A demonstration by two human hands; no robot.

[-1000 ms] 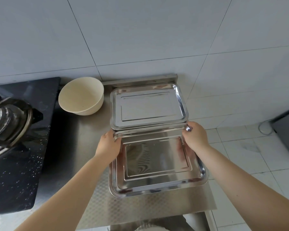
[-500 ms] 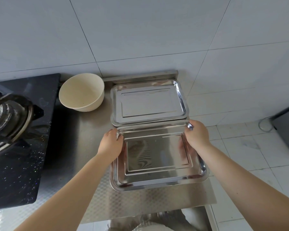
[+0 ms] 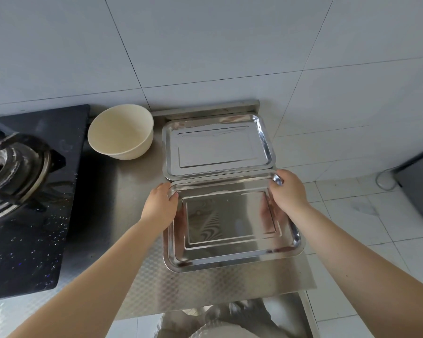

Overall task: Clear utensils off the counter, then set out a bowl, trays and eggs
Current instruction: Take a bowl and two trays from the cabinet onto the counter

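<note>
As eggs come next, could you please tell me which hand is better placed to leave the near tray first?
Probably the right hand: it grips the near tray at the counter's open edge; the left hand sits between tray and stove.

Both forearms reach forward. The left hand [image 3: 159, 208] and right hand [image 3: 288, 194] face each other, fingers curled gripping.
</note>
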